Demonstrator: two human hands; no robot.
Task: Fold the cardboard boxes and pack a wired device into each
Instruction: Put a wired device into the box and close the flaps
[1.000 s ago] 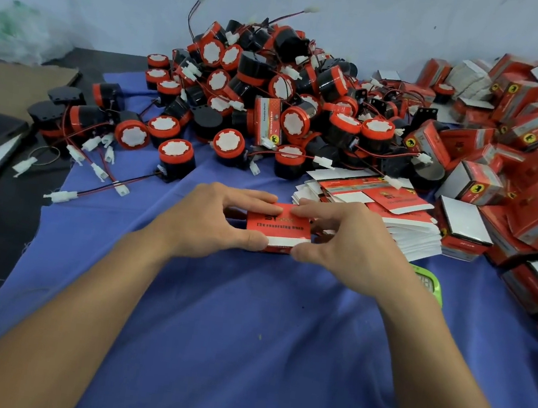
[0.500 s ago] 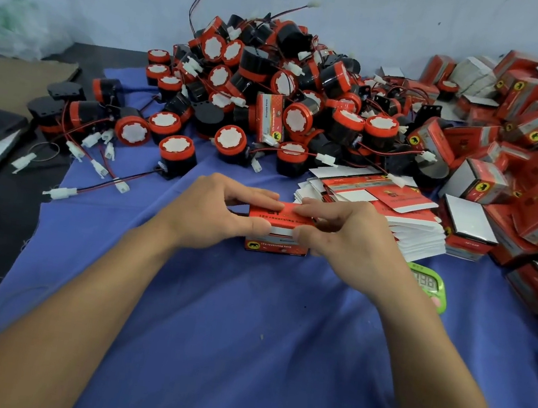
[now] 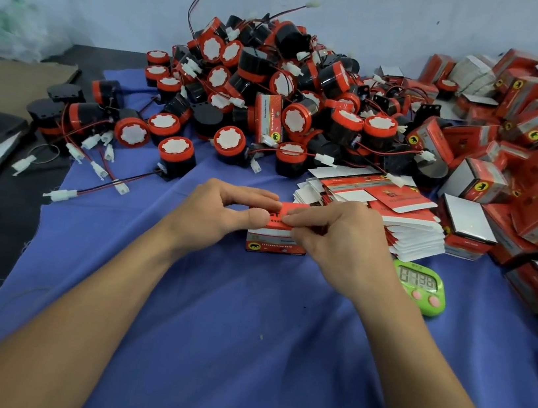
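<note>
A small red cardboard box (image 3: 274, 239) stands on the blue cloth (image 3: 241, 338) at the centre, opened up into shape. My left hand (image 3: 221, 211) pinches its left top edge between thumb and fingers. My right hand (image 3: 342, 238) grips its right side, the thumb pressing on the top panel. A stack of flat unfolded boxes (image 3: 393, 218) lies just right of my hands. Behind them is a big pile of black-and-red round wired devices (image 3: 262, 92) with white plugs.
Folded red boxes (image 3: 525, 164) are heaped along the right side. A green digital timer (image 3: 420, 285) lies beside my right wrist. Loose devices and wires (image 3: 96, 145) spread to the left, near brown cardboard (image 3: 19, 78) and a dark floor edge.
The flat red box has been opened into a standing box between my hands. Both hands stayed in place, working its top.
</note>
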